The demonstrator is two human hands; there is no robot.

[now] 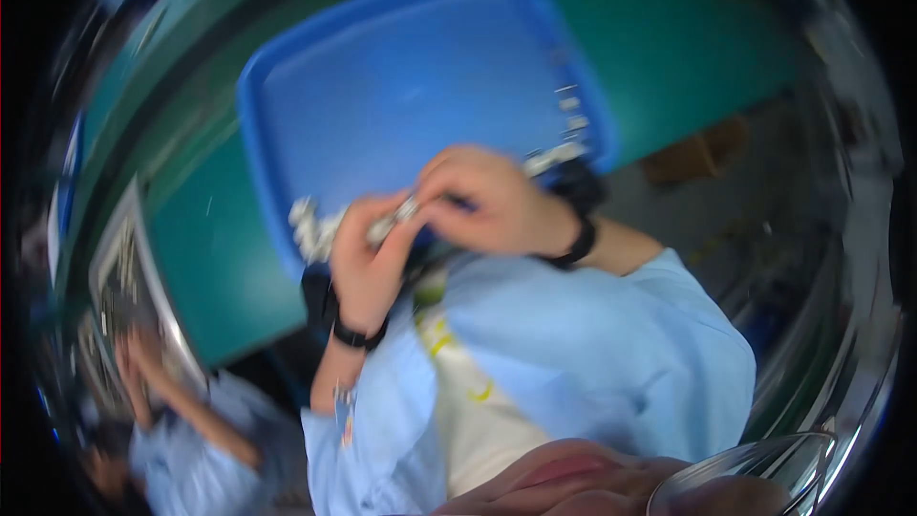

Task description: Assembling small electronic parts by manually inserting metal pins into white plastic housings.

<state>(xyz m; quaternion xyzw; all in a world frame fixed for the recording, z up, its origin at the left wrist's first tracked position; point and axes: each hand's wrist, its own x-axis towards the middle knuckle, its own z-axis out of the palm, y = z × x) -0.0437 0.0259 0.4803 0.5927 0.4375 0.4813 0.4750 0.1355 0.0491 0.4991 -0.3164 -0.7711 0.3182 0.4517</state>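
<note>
Over the near edge of a blue tray [382,67], my two hands meet at the fingertips. Between them is a small white piece [408,208], blurred by motion, so its exact kind does not show. My left hand [368,253] is closed, with thumb and fingers pinching the piece. The right hand [492,201] is closed too, its thumb and forefinger pressed against the same piece. Small white parts [310,229] lie heaped in the tray's near left corner, next to my left hand. More white parts [559,155] sit at its near right corner.
The tray rests on a green table [659,67]. At the left stands a silver-framed tray [153,277], with a co-worker's hands [138,354] beside it. A brown box [697,153] is beyond the table edge at right.
</note>
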